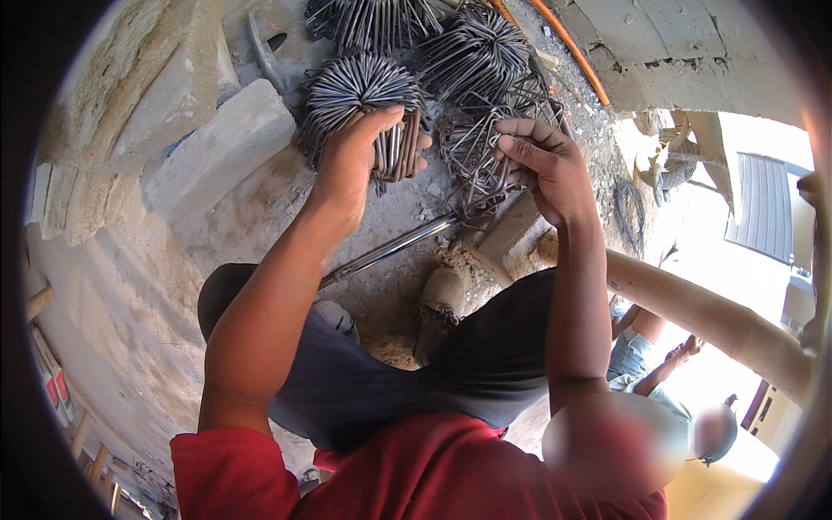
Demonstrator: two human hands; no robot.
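My left hand (354, 160) is closed round a small row of bent steel stirrups (399, 154), thumb on top and fingertips showing past the far side. This row stands against a round, fanned bundle of stirrups (360, 85). To the right, my right hand (548, 165) has thumb and forefinger pinched together at the edge of a loose, tangled pile of stirrups (472, 143). A thin bar of one stirrup seems to run into that pinch; its far end is lost among the others.
Two more fanned bundles (475, 52) lie behind. A shiny metal bar (390, 250) rests on the dusty ground between my feet and the pile. Concrete blocks (221, 147) stand left, an orange rod (572, 52) back right. Beyond a thick pole (711, 316), another person (650, 355) sits.
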